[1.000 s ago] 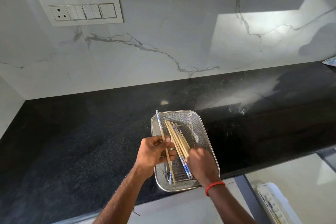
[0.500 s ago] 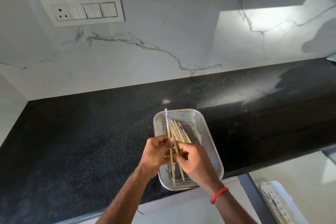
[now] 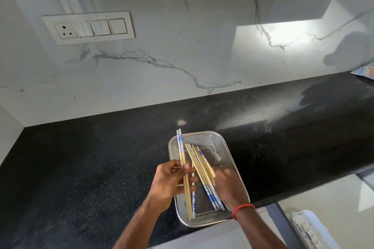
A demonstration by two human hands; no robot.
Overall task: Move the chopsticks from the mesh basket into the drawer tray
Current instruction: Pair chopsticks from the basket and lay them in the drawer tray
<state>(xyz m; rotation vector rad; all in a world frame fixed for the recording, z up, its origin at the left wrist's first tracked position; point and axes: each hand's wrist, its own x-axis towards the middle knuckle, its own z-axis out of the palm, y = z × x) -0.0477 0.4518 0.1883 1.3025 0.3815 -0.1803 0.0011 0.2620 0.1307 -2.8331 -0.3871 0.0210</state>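
Observation:
A steel mesh basket sits on the black counter near its front edge. My left hand is shut on a few wooden chopsticks with blue-and-white ends, held nearly upright over the basket's left side. A bundle of several more chopsticks lies slanted in the basket. My right hand, with a red wrist thread, rests on that bundle's lower end, fingers curled on it. The white drawer tray shows at the bottom right, below the counter.
The black granite counter runs left and right of the basket. A marble wall with a switch panel stands behind. A patterned object peeks in at the far right of the counter.
My hands had come together over the basket; now they are apart. The left hand holds more chopsticks, and the right hand has gone back down onto the bundle in the basket.

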